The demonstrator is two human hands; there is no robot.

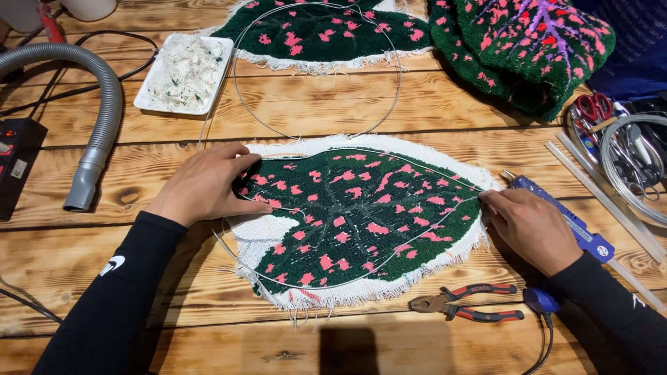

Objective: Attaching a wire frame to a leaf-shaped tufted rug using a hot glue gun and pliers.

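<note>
Green tufted leaf (pixel 361 208) | pliers (pixel 464 305) beside | hose (pixel 97 111) well apart

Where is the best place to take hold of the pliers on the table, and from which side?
Probably by the two red and black handles of the pliers, coming from the right. They lie flat, handles pointing right and slightly spread, jaws pointing left, close below the right hand.

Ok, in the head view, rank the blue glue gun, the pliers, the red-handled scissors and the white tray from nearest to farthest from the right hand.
From the right hand:
1. Blue glue gun, right beside it, partly hidden under the hand.
2. Pliers, just below, towards the table's front edge.
3. Red-handled scissors, up at the right edge.
4. White tray of clippings, far across at upper left.
</note>
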